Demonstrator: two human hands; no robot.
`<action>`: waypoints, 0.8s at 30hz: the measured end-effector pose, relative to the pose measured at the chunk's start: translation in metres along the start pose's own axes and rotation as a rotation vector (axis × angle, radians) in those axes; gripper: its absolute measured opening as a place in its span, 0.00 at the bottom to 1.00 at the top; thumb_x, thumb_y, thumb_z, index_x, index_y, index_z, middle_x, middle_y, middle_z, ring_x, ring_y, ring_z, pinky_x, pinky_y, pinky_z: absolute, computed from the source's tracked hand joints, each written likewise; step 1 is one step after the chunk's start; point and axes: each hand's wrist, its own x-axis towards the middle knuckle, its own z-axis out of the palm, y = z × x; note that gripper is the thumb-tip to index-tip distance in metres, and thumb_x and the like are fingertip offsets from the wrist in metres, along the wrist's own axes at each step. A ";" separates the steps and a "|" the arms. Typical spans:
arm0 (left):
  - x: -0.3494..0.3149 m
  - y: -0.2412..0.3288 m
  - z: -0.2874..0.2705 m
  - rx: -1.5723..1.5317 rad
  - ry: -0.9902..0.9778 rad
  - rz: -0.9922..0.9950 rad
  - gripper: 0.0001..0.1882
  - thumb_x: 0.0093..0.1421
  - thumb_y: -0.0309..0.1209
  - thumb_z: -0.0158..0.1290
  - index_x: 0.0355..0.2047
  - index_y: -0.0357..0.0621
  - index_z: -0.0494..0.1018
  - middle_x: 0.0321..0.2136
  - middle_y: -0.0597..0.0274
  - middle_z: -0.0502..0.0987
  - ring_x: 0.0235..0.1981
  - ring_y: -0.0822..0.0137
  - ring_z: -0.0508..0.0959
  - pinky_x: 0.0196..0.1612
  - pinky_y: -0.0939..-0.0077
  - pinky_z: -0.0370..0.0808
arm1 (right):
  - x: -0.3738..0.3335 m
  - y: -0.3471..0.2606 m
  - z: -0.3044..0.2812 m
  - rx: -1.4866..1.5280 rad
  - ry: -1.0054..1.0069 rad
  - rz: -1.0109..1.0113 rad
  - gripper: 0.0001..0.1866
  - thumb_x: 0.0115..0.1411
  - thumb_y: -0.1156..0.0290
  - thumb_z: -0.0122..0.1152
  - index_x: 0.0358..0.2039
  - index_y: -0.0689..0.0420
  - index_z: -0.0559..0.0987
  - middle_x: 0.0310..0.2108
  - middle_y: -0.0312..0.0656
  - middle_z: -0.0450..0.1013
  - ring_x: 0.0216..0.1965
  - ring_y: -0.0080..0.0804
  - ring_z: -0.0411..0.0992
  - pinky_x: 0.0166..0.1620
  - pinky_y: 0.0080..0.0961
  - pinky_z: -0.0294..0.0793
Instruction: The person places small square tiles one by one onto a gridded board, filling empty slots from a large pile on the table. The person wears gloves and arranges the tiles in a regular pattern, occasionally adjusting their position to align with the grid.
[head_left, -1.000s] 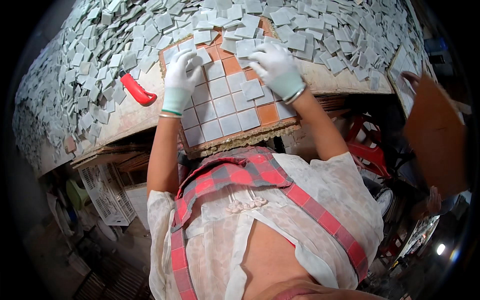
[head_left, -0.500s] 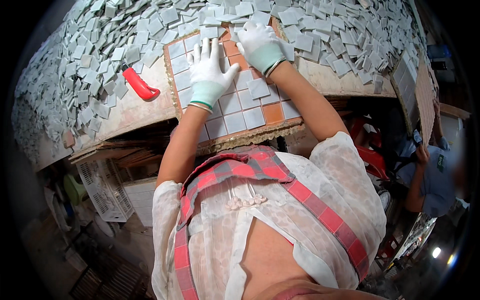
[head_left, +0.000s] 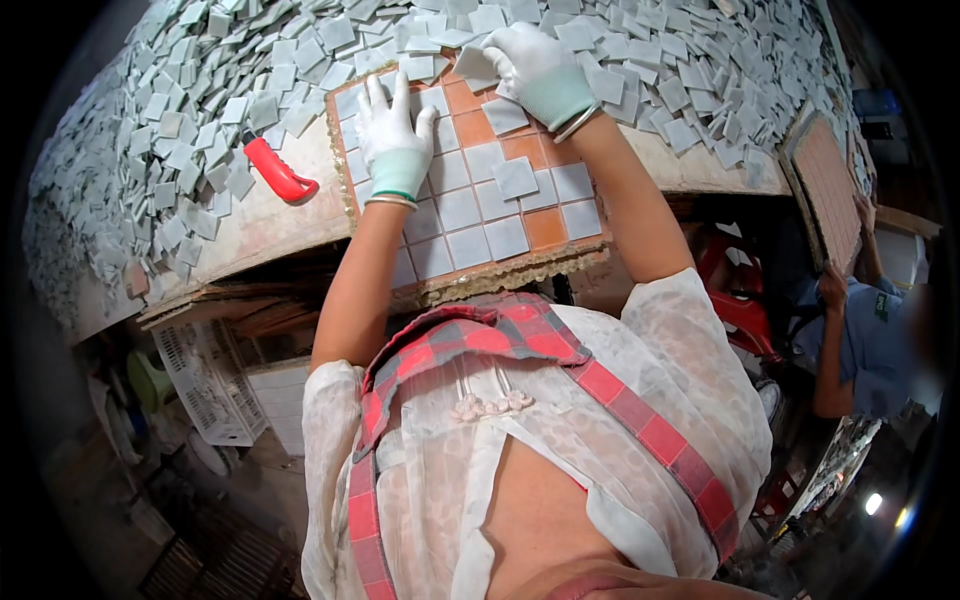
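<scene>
An orange gridded board (head_left: 545,229) with a rough edge lies in front of me, many of its squares filled with pale grey-white square tiles (head_left: 459,209). My left hand (head_left: 394,138), in a white glove with a pale green cuff, rests on the tiles at the board's left part, fingers stretched. Near the far right corner, my gloved right hand (head_left: 540,72) is bent, with a tile (head_left: 474,66) at its fingertips, seemingly pinched. Just below that hand a tile (head_left: 505,116) sits askew over the grid. Another loose tile (head_left: 515,179) lies askew on top of others.
Heaps of loose tiles (head_left: 330,65) cover the far side and both sides of the table. A red-handled tool (head_left: 280,170) lies left of the board. At right, another person's hands (head_left: 834,288) hold a board (head_left: 826,180). A white crate (head_left: 215,380) stands below left.
My right hand has moved slightly up and right, uncovering a tile lying askew on the grid. My left hand has slid left across the tiles. The other person's board has shifted and turned.
</scene>
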 end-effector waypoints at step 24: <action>-0.038 0.027 -0.012 -0.300 0.026 0.473 0.32 0.56 0.31 0.67 0.62 0.42 0.74 0.49 0.51 0.80 0.52 0.48 0.79 0.55 0.56 0.75 | -0.036 0.044 0.027 -0.375 0.090 -0.545 0.10 0.59 0.59 0.65 0.41 0.45 0.81 0.48 0.33 0.78 0.50 0.35 0.75 0.53 0.38 0.72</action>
